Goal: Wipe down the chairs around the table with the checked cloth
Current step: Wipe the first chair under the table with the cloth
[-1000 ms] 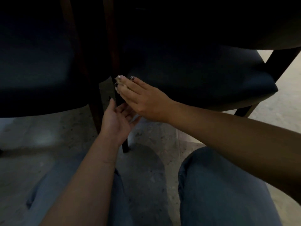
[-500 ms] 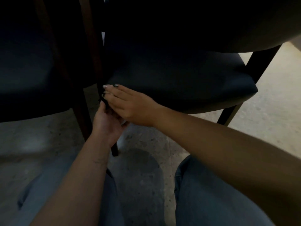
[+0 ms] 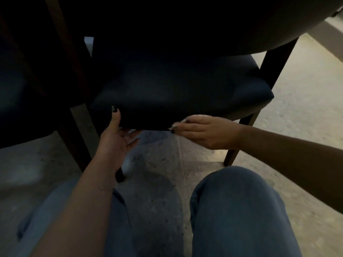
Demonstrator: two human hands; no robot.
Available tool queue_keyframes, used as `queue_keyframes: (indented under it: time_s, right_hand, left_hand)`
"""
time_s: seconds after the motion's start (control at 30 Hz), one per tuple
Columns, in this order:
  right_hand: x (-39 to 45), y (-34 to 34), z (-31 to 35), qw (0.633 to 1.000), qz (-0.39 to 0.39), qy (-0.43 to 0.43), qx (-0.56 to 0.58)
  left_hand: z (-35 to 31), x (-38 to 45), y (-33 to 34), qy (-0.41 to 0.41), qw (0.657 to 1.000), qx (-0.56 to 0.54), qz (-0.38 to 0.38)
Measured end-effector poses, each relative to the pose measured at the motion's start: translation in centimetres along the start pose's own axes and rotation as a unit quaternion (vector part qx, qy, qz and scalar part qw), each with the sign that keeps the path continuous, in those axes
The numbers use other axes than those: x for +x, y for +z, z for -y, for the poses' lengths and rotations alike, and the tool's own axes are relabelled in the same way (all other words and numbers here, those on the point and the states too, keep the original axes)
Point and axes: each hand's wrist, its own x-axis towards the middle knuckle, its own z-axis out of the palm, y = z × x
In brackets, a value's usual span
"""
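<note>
- a second dark chair [image 3: 22, 101] fills the far left, its seat in deep shadow and one wooden leg [image 3: 74, 143] slanting down to the floor.
- between the two chairs a strip of speckled stone floor [image 3: 159, 164] shows; the person's knees in blue jeans [image 3: 239, 206] crowd the lower edge.
- the left hand [image 3: 116, 140] grips the front left corner of the dark blue chair [image 3: 176, 89]: the thumb lies up against the seat's front edge, and the other fingers [image 3: 132, 140], loosely spread, reach under the seat.
- above the chair a worktop edge [image 3: 250, 25] overhangs, hiding the seat's back half in shadow.
- the right hand [image 3: 202, 131] presses flat against the seat's front edge, right of the middle, fingers nearly straight and close together.
- a pale bit of the cloth [image 3: 196, 116] peeks out beyond those fingers, touching the seat edge; its pattern cannot be told in this dim light.
</note>
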Motion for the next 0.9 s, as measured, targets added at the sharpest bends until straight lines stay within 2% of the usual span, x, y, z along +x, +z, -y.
queue_keyframes:
  time_s: [0.07, 0.1, 0.17, 0.23, 0.3, 0.33, 0.37, 0.47, 0.6, 0.77, 0.9]
  right_hand:
    - [-2.8, -0.4, -0.4, 0.997, 0.004, 0.061, 0.044]
    - [-3.9, -0.6, -0.7, 0.989, -0.008, 0.121, 0.087]
    - [-5.7, -1.2, -1.5, 0.937, -0.059, 0.286, 0.190]
    - [-6.6, -1.4, -2.7, 0.837, -0.150, 0.456, 0.263]
    - [-6.2, -1.1, -3.6, 0.707, -0.200, 0.597, 0.323]
    - [-5.7, -0.8, -3.9, 0.666, -0.191, 0.641, 0.331]
    - [-5.1, -0.4, -4.0, 0.649, -0.177, 0.667, 0.321]
    - [-4.3, 0.4, -4.3, 0.629, -0.184, 0.696, 0.292]
    - [-3.9, 0.2, -4.3, 0.618, -0.156, 0.710, 0.300]
    - [1.0, -1.5, -3.9, 0.680, -0.143, 0.656, 0.295]
    - [7.8, -2.9, -3.0, 0.691, -0.157, 0.619, 0.339]
  left_hand:
    - [0.0, 0.1, 0.2, 0.008, 1.000, 0.015, -0.010]
    - [0.1, 0.0, 0.3, 0.010, 1.000, 0.020, -0.014]
    - [0.2, -0.1, 0.3, 0.015, 0.999, 0.027, -0.022]
    - [0.4, -0.2, 0.5, 0.016, 0.999, 0.021, -0.032]
    - [0.4, -0.4, 1.0, 0.012, 0.999, 0.010, -0.037]
    - [0.5, -0.5, 1.2, 0.008, 0.999, 0.009, -0.035]
    - [0.4, -0.6, 1.4, 0.004, 0.999, 0.009, -0.033]
    - [0.1, -0.9, 1.7, -0.007, 0.999, 0.018, -0.026]
    - [-0.2, -1.3, 1.8, -0.016, 0.999, 0.018, -0.032]
    - [-0.4, -1.8, 1.3, -0.035, 0.999, -0.007, -0.013]
    - [-0.1, -2.0, 0.6, -0.046, 0.996, -0.069, -0.020]
